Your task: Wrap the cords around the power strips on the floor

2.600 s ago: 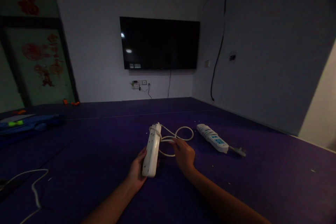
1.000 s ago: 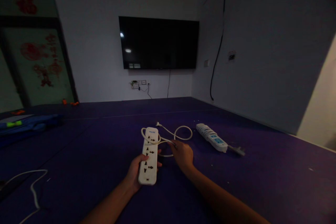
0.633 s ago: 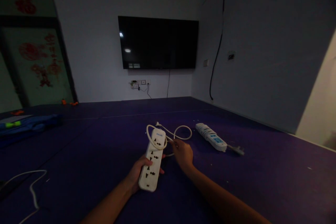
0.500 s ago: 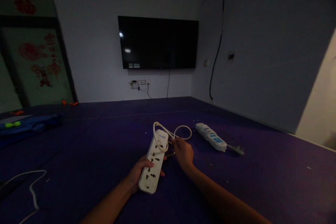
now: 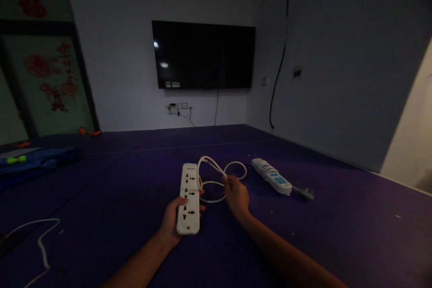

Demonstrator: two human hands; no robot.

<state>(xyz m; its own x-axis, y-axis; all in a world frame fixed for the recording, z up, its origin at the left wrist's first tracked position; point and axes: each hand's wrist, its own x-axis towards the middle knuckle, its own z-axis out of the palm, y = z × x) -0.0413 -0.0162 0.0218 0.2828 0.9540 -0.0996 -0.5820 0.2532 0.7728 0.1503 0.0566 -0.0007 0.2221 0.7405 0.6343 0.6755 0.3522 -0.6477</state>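
My left hand (image 5: 172, 220) grips a white power strip (image 5: 188, 227) from its left side, thumb over the sockets and fingertips showing at the right edge. The strip stands nearly upright in view, sockets facing me. Its white cord (image 5: 213, 200) crosses the strip's middle and bends into loose loops to the right. My right hand (image 5: 236, 194) pinches that cord just right of the strip. Beyond my right hand lies a second power strip (image 5: 281, 183), white with blue socket panels, its own cord wound around one end and its plug lying at the other.
A purple surface (image 5: 135, 198) spreads under everything. On the left are a white cable (image 5: 43, 247) and a blue cloth-like item (image 5: 50, 159). A television (image 5: 204, 56) hangs on the far wall above wall sockets (image 5: 182, 106). A dark cable (image 5: 280, 65) dangles along the right wall.
My left hand has turned the power strip more upright and shifted it left, away from my right hand. The cord loops have opened wider between them. My right hand has barely moved.
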